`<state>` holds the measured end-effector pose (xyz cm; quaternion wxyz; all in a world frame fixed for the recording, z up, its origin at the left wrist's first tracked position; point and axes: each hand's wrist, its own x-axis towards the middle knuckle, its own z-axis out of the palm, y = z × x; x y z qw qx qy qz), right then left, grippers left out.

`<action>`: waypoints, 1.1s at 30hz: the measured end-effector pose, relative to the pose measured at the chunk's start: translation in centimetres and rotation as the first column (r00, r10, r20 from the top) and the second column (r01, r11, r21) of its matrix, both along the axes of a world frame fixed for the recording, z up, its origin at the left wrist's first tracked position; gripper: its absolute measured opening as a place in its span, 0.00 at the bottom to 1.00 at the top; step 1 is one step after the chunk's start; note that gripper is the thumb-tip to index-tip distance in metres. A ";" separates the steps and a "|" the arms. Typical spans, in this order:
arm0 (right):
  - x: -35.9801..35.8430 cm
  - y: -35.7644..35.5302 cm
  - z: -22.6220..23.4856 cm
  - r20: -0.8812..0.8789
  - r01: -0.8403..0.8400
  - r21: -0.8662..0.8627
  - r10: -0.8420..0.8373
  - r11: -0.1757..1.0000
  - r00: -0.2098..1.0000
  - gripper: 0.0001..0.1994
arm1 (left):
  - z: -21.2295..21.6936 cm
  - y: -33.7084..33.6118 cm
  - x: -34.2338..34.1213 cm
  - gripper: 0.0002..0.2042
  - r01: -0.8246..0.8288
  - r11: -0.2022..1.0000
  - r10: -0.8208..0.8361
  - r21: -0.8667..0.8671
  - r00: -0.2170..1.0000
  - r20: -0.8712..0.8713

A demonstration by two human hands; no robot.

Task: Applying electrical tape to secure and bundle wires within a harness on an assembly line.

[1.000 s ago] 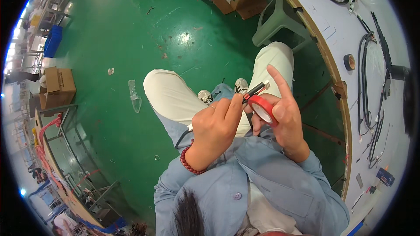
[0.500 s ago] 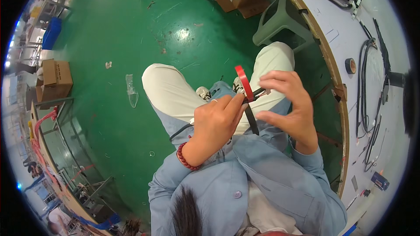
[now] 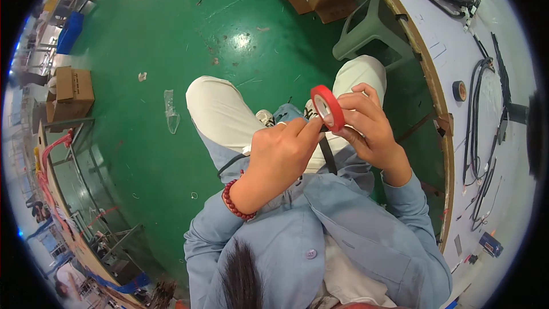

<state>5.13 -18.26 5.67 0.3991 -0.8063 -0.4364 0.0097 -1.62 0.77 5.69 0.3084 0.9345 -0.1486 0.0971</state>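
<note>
The red roll (image 3: 337, 115) is held up between the hands, off the worktop's (image 3: 428, 37) left edge; the fingers of the right hand (image 3: 374, 131) are bent against its side. The cable (image 3: 231, 164) is pinched by the bunched fingers of the left hand (image 3: 283, 151). The work is judged to be part-way: neither item has been set down, and whether any tape has been laid cannot be told behind the fingers.

Two hands (image 3: 283, 154) (image 3: 369, 129), one red tape roll (image 3: 338, 118), one dark roll (image 3: 456, 91), two cardboard boxes (image 3: 82, 86) (image 3: 329, 4), one stool (image 3: 376, 26).
</note>
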 end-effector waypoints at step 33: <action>2.0 -0.4 -1.1 -0.763 0.330 0.621 0.452 0.711 0.462 0.33 | 0.3 0.6 1.4 0.09 0.007 0.995 0.011 -0.104 0.985 0.173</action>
